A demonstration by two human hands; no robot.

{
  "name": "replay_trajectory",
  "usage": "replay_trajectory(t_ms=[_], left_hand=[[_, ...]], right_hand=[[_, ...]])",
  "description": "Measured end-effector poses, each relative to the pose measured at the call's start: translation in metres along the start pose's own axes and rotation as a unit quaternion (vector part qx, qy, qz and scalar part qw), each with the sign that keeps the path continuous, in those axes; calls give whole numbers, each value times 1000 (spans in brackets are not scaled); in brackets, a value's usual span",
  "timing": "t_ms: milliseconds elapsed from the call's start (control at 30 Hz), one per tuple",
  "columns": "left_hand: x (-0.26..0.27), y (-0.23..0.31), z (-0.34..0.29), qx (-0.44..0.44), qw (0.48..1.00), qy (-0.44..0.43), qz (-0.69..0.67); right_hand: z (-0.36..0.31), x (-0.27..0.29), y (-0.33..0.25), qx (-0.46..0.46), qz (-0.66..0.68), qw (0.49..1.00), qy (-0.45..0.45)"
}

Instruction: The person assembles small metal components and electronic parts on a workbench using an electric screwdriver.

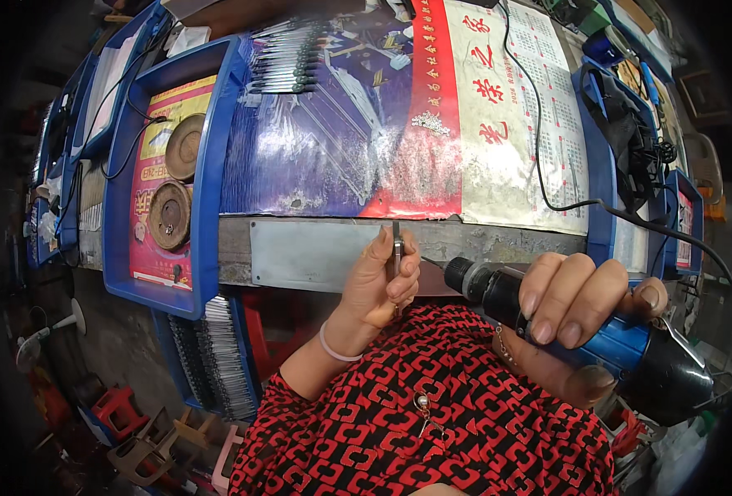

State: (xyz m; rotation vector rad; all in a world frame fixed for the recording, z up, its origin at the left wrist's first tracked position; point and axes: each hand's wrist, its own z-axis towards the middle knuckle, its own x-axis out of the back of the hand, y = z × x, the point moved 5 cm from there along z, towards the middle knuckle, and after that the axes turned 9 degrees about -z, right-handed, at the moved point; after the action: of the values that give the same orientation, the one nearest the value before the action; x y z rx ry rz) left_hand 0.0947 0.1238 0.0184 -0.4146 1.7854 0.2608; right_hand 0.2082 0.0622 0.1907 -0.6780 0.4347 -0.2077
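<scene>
My left hand is closed around a slim metal piece, held upright in front of my chest near the table's front edge. The piece's exact kind is hard to make out, since my fingers cover part of it. In my right hand is a blue and black electric screwdriver, lying almost level. Its ridged black nose points left, and the thin bit reaches toward my left fingers. Whether the bit touches the metal piece cannot be seen clearly.
A blue tray at left holds two round brown dishes. Several slim metal parts lie in a row at the back. More fill a low tray. A black cable crosses the printed sheet. Cluttered trays stand right.
</scene>
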Motion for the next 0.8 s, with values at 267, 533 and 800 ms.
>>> replay_trajectory(t_ms=[267,533,800], left_hand=[[-3,-3,-4,17,1000,10,6],[1,-6,-9,15,997,-10,69],[5,-6,-12,-25,996,16,86]], right_hand=[[1,-2,3,0,2,1000,-30],[-4,-3,5,7,-12,998,-54],[-8,-5,6,3,-8,999,-54]])
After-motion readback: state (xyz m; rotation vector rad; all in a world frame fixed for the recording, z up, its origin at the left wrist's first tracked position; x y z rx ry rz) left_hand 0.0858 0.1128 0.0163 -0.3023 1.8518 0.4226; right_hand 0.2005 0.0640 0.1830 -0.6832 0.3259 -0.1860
